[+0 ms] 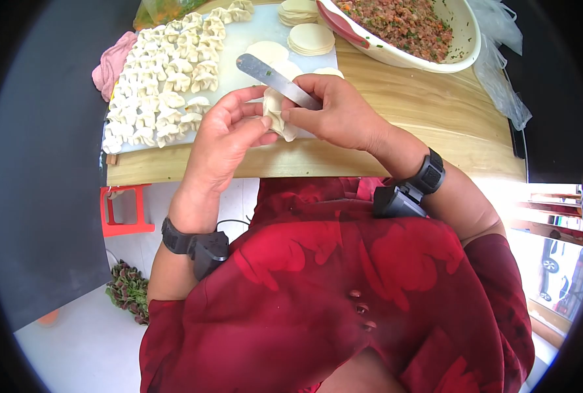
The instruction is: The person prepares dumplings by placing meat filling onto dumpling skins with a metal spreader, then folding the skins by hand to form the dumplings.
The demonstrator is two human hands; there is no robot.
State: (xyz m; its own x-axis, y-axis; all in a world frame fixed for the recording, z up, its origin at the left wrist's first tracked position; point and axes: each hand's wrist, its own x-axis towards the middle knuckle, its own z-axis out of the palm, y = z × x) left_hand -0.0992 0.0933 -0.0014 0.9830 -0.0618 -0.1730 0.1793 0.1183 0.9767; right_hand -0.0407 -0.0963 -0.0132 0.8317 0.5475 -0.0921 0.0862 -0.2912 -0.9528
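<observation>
Between both hands, just above the table's near edge, is a partly folded dumpling (274,112). My left hand (223,128) is closed on its left side, thumb in front and fingers behind. My right hand (340,112) grips a flat metal spatula (265,71), its rounded blade pointing up and left, while the thumb and fingertips touch the dumpling's right side. Any filling inside is hidden. Round dough wrappers (267,50) lie on the white board (236,36) beyond the hands, with a wrapper stack (311,39) to their right.
Rows of finished dumplings (167,85) cover the board's left part. A white bowl (465,49) of minced meat filling (403,26) stands at the back right, beside a plastic bag (501,78). A pink cloth (113,65) lies at the left edge; a red stool (128,209) is below.
</observation>
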